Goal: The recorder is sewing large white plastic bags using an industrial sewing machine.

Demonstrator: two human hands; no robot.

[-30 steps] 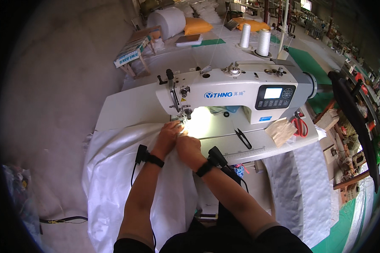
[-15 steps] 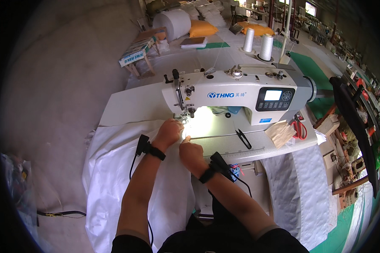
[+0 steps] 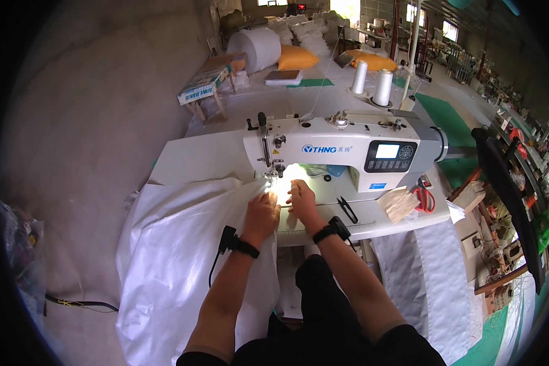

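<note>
Brightest spot by far is under the sewing machine, where a glow blows part of the counter out to pure white around the fingers, so detail there is mostly gone. The white sheet gets a soft sheen with purplish-grey shading in its folds. The little screen is washed out too. Way back, the windows are overexposed, while the wall on the left is pretty dim. Classic fisheye: dark corners, bent edges, far-left bundle kinda mushy. Middle's decently sharp though.
</note>
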